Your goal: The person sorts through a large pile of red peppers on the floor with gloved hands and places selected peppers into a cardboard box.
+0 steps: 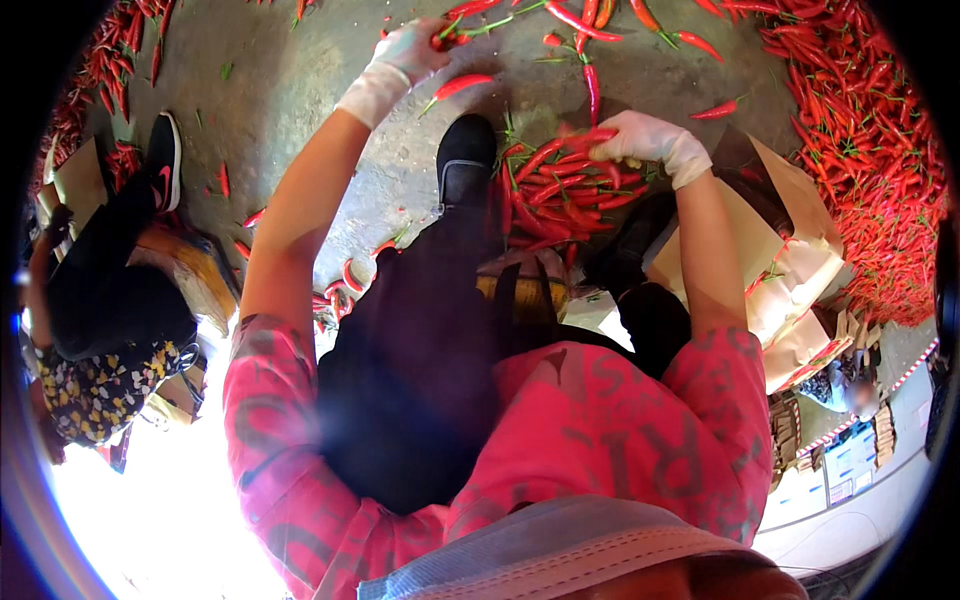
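My left hand (409,56), in a thin white glove, reaches to the top of the view with its fingers closed on red chili peppers (442,37). A single red chili (461,86) lies on the floor just below it. My right hand (645,140), gloved too, has its fingers on a red chili (592,138) over a heap of red chilies (559,195) between my feet. More chilies with green stems (589,22) lie scattered on the floor past both hands.
A large pile of chilies (870,150) fills the right side, beside open brown paper bags (787,277). My black shoe (466,161) stands left of the heap. Another person (112,300) sits at the far left near more chilies.
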`<state>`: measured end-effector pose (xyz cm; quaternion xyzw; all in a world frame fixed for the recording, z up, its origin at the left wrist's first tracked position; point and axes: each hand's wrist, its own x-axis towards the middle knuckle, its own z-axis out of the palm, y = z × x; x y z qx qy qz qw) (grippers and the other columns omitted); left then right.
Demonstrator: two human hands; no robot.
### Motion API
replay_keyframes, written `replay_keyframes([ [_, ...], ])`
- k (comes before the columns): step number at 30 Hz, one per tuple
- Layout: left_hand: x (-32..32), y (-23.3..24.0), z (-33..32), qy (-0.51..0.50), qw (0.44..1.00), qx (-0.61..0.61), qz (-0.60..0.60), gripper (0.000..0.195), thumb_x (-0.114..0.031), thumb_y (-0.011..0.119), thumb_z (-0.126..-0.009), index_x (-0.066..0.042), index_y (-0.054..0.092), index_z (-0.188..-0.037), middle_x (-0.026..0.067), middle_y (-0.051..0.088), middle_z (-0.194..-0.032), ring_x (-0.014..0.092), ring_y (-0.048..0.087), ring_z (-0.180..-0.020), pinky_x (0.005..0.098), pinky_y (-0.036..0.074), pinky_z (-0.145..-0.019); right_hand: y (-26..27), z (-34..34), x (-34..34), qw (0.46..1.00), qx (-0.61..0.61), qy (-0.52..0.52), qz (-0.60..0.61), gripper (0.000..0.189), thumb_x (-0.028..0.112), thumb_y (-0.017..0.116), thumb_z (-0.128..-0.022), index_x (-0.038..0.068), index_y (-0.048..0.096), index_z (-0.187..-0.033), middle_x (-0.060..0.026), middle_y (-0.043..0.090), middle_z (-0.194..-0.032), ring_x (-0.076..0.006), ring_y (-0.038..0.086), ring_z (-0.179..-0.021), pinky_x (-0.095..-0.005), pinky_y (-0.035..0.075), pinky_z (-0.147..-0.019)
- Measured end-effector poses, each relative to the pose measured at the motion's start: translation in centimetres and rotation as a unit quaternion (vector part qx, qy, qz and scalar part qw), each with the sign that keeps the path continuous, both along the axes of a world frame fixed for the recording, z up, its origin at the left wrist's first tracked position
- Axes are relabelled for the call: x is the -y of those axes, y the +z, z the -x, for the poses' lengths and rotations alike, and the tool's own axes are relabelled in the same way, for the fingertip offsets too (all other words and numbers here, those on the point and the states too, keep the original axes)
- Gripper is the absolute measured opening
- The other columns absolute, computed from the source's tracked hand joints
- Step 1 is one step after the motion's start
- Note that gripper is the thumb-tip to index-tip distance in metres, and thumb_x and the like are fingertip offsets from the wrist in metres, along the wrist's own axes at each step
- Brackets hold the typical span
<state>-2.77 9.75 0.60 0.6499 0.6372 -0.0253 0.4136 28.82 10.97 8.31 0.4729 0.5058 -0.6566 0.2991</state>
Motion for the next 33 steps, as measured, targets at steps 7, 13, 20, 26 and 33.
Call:
replay_keyframes([
  [7, 7.1, -4.2, -3.8, -0.064, 0.975, -0.063, -0.203, 0.035, -0.027, 0.064, -0.073, -0.014, 0.055, -0.104, 0.0107, 0.059, -0.094, 0.031, 0.058, -0.083, 0.0409, 0.048, -0.069, -4.7, 7.1, -10.2, 0.75, 0.099, -0.169, -0.631, 0.027, 0.032, 0.056, -0.075, 0.006, 0.063, -0.079, -0.0182, 0.063, -0.079, -0.0348, 0.061, -0.08, -0.0425, 0.049, -0.072],
  [13, 5.6, -1.7, -2.9, -0.076, 0.981, -0.165, -0.072, 0.038, -0.03, 0.066, -0.072, -0.013, 0.056, -0.104, 0.0114, 0.059, -0.097, 0.028, 0.06, -0.082, 0.0401, 0.049, -0.068, -8.9, 7.9, -12.6, 0.786, 0.195, -0.031, -0.586, 0.021, 0.022, 0.052, -0.076, 0.005, 0.063, -0.081, -0.0188, 0.063, -0.076, -0.0342, 0.063, -0.072, -0.0445, 0.049, -0.066],
  [20, -5.7, 0.1, 5.9, 0.159, 0.956, 0.181, -0.17, 0.014, -0.019, 0.055, -0.081, -0.005, 0.053, -0.085, 0.0072, 0.059, -0.078, 0.024, 0.06, -0.071, 0.0348, 0.049, -0.066, -5.0, 12.3, 2.9, 0.974, -0.204, -0.092, -0.031, 0.039, 0.045, 0.068, -0.071, 0.01, 0.067, -0.089, -0.002, 0.064, -0.073, -0.0103, 0.057, -0.067, -0.0279, 0.045, -0.067],
  [26, -7.1, -1.6, -3.3, -0.1, 0.973, -0.035, -0.205, 0.039, -0.035, 0.066, -0.073, -0.008, 0.056, -0.098, 0.0115, 0.06, -0.092, 0.028, 0.059, -0.086, 0.0386, 0.048, -0.074, -9.3, 6.8, -1.7, 0.829, 0.163, -0.082, -0.528, 0.039, 0.045, 0.06, -0.072, 0.011, 0.062, -0.092, -0.0137, 0.064, -0.089, -0.0298, 0.061, -0.086, -0.0385, 0.048, -0.075],
  [33, -0.8, -3.5, -3.8, -0.188, 0.937, -0.186, -0.226, 0.039, -0.021, 0.056, -0.078, -0.014, 0.051, -0.116, 0.0085, 0.056, -0.112, 0.026, 0.056, -0.098, 0.0409, 0.043, -0.084, -7.9, 4.5, -10.5, 0.866, 0.003, -0.269, -0.422, 0.043, 0.039, 0.062, -0.067, 0.005, 0.061, -0.092, -0.0185, 0.064, -0.087, -0.0322, 0.061, -0.087, -0.0386, 0.047, -0.077],
])
